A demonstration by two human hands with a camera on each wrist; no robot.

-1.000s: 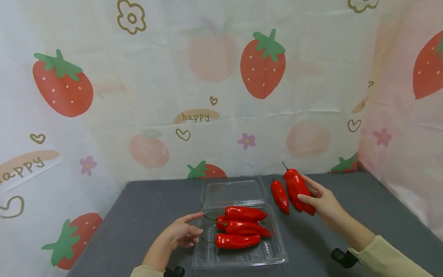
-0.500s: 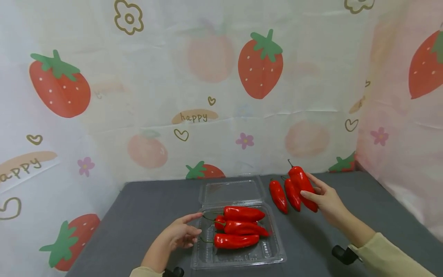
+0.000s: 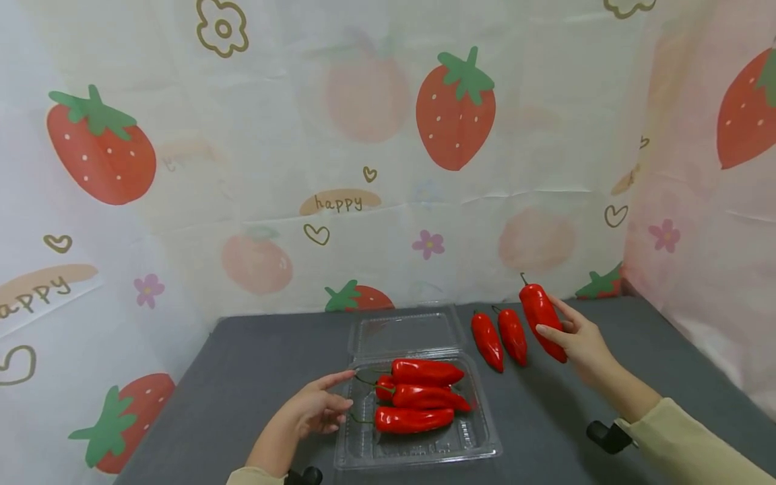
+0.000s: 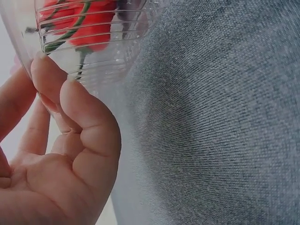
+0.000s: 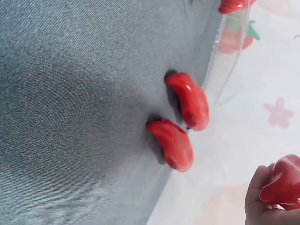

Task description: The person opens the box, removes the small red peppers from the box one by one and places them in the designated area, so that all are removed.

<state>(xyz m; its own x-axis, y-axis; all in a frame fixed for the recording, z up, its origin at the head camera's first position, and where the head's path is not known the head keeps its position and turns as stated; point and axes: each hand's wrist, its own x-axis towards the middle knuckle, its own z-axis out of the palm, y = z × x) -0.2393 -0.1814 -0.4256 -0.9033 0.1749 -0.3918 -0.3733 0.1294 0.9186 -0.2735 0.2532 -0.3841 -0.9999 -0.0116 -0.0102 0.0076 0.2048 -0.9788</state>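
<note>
My right hand (image 3: 585, 347) holds a long red pepper (image 3: 539, 316) by its lower part, stem upward, above the table at the right; the right wrist view shows this pepper (image 5: 283, 183) at its lower right edge. To its left, two more red peppers (image 3: 487, 342) (image 3: 512, 337) lie side by side on the table. A clear plastic clamshell box (image 3: 418, 458) stands in the middle, lid laid back, with several red peppers (image 3: 415, 421) inside, stems to the left. At the box's left side my left hand (image 3: 315, 407) touches the wall with its fingertips (image 4: 79, 101).
The box's clear lid (image 3: 406, 337) lies flat behind it. Dark grey cloth (image 3: 273, 350) covers the table. A fruit-printed curtain (image 3: 267, 168) rises at the table's back edge, with more of it at both sides.
My right hand has lifted its pepper away from the one beneath and moved right and slightly up. The two other peppers now lie apart from it. My left hand stays at the box.
</note>
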